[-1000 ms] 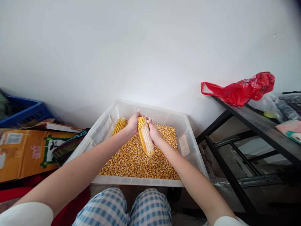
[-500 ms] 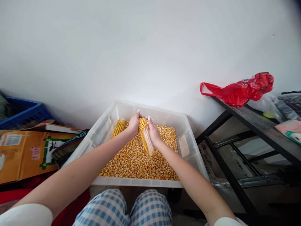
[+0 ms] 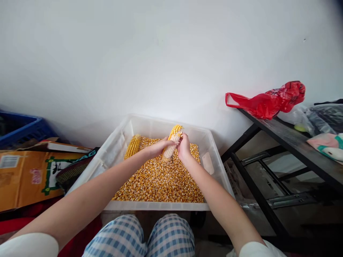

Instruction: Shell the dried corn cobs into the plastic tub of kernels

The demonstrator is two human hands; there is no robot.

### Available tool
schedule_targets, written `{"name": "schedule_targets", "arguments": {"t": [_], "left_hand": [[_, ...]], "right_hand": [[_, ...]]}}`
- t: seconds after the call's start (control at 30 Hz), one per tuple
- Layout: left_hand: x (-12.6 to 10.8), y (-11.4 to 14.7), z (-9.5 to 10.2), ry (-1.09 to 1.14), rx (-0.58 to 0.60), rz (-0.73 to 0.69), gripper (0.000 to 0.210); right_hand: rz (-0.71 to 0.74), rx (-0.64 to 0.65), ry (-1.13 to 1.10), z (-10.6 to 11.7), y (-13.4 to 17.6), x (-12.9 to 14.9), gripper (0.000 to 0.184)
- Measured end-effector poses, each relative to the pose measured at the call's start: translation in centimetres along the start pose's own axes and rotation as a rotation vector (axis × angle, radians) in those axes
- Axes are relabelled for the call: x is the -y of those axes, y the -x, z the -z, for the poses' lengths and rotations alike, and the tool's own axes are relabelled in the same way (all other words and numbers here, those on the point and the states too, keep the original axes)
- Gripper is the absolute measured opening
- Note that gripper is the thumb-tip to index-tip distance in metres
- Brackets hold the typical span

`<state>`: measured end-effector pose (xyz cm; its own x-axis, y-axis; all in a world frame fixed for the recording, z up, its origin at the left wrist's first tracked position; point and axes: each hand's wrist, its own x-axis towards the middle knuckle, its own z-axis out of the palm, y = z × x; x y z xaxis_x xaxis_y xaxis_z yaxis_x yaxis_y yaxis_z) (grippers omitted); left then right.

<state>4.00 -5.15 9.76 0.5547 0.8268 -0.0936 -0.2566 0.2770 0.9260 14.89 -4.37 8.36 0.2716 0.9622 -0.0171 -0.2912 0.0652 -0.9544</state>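
Note:
Between my two hands is a corn cob (image 3: 175, 132), tilted, with yellow kernels at its upper end and a pale, stripped stretch lower down. My left hand (image 3: 160, 147) is closed on it from the left, its fingers across the bare part. On the other side my right hand (image 3: 184, 147) grips the cob near its upper half; some of its fingers are hidden. Below lie many loose corn kernels (image 3: 158, 182) in a translucent plastic bin (image 3: 128, 206). A second cob (image 3: 133, 146), covered in kernels, rests at the bin's left side.
A black metal frame table (image 3: 294, 137) stands to the right, with a red plastic bag (image 3: 268, 103) and clear bags on top. At the left are a cardboard box (image 3: 26, 178) and a blue crate (image 3: 24, 130). A white wall (image 3: 160, 64) rises behind the bin.
The cob has been turned and raised: its yellow end now points up and right, with more of the bare side showing. My left hand has shifted right and lower across it.

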Motion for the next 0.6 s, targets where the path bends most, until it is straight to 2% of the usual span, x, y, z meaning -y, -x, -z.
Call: {"name": "schedule_targets", "arguments": {"t": [0.1, 0.2, 0.27, 0.33, 0.4, 0.53, 0.6], "left_hand": [[0.6, 0.1, 0.3, -0.069, 0.102, 0.058, 0.047], [0.8, -0.1, 0.6, -0.170, 0.045, -0.013, 0.043], [0.9, -0.2, 0.6, -0.238, -0.037, -0.082, 0.044], [0.9, -0.3, 0.5, -0.280, -0.104, -0.134, 0.046], [1.0, -0.2, 0.3, -0.292, -0.130, -0.160, 0.047], [1.6, 0.0, -0.1, -0.248, -0.095, -0.148, 0.045], [1.7, 0.1, -0.3, -0.209, -0.052, -0.123, 0.041]], "right_hand": [[-0.083, -0.117, -0.058, 0.7, -0.6, 1.3, 0.035], [0.022, -0.188, 0.056, 1.4, -1.0, 2.3, 0.040], [0.009, -0.105, 0.100, 1.6, -1.0, 2.7, 0.046], [-0.071, 0.018, 0.084, 1.6, -0.8, 2.8, 0.049], [-0.095, 0.084, 0.057, 1.3, -0.6, 2.6, 0.048], [-0.012, 0.070, 0.014, 0.9, -0.6, 1.4, 0.042], [0.031, 0.008, 0.008, 0.9, -0.9, 0.9, 0.039]]}}
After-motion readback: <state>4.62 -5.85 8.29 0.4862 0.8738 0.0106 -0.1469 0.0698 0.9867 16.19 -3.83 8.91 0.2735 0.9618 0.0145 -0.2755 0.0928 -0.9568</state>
